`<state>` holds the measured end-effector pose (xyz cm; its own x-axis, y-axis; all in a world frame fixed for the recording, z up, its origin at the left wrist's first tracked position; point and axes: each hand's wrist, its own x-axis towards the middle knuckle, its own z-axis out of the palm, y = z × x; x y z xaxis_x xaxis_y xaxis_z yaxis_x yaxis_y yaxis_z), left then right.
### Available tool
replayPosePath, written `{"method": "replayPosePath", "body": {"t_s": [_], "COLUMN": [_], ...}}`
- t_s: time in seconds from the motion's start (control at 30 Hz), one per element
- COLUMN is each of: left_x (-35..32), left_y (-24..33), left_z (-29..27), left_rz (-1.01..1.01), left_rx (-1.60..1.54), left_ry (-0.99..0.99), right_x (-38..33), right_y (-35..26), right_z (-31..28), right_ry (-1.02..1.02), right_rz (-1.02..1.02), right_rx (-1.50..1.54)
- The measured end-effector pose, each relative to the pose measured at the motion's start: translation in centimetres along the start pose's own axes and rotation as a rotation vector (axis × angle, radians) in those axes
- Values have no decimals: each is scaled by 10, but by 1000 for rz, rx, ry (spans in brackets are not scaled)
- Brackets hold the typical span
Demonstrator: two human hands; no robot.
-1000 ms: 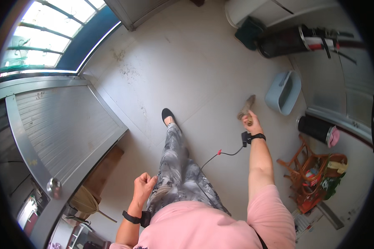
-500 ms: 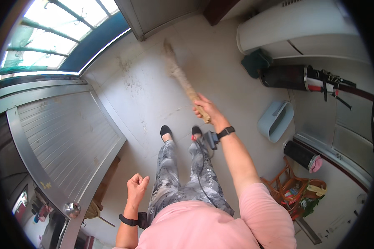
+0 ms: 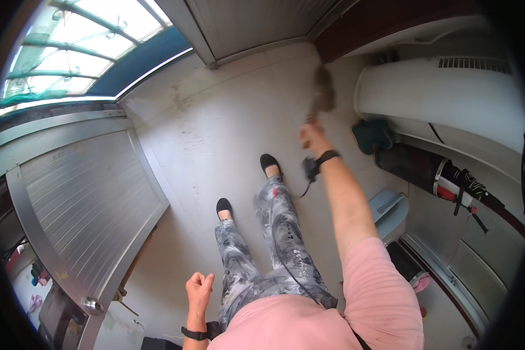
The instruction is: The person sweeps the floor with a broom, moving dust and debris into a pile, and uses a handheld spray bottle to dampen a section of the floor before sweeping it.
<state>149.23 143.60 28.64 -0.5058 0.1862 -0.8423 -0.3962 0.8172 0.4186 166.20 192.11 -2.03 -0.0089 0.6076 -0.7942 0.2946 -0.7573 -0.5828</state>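
My right hand (image 3: 316,140) is wrapped round the handle of a short brown broom (image 3: 324,90), held out ahead of me toward the far right. Motion smears its bristle end, so I cannot tell whether it touches the floor. Close to my left hip, my left hand (image 3: 199,291) is curled into a loose fist with nothing visible in it. Dark dirt (image 3: 184,98) lies in patches on the pale floor (image 3: 233,122), ahead and to the left of my feet.
A metal door (image 3: 87,192) with a round knob (image 3: 93,305) stands open at left. Along the right side are a long white appliance (image 3: 443,96), a dark green container (image 3: 373,136), a black cylinder (image 3: 411,166) and a grey-blue bin (image 3: 391,210). Another door panel (image 3: 262,26) is at the far side.
My right hand has swung the broom to the right and farther out. My right foot has stepped forward. The left hand stays closed near my hip.
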Motion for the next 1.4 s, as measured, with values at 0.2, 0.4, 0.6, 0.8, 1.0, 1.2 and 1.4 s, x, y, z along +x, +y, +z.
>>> {"method": "replayPosePath", "body": {"t_s": [0.2,0.4,0.6,0.8,1.0,1.2,1.4], "left_x": [-6,-3,-3,-13,-15,-14,-24], "left_y": [82,104,97,105,80,20,-68], "left_z": [64,73,86,87,65,35,11], "left_rz": [47,31,7,-28,8,-3,-90], "left_rx": [-88,-94,-136,-236,-271,-356,-416], "left_ry": [-90,-14,31,54,123,165,278], "right_x": [-115,-97,50,-71,-157,-175,-111], "right_y": [-44,-123,-159,-60,-76,-91,-128], "right_z": [-3,-80,-21,203,276,289,446], "right_ry": [-618,-342,-308,-370,-697,-643,-709], "right_rz": [267,73,156,112,272,103,374], "right_rx": [9,-199,-42,-206,-74,-231,-106]}}
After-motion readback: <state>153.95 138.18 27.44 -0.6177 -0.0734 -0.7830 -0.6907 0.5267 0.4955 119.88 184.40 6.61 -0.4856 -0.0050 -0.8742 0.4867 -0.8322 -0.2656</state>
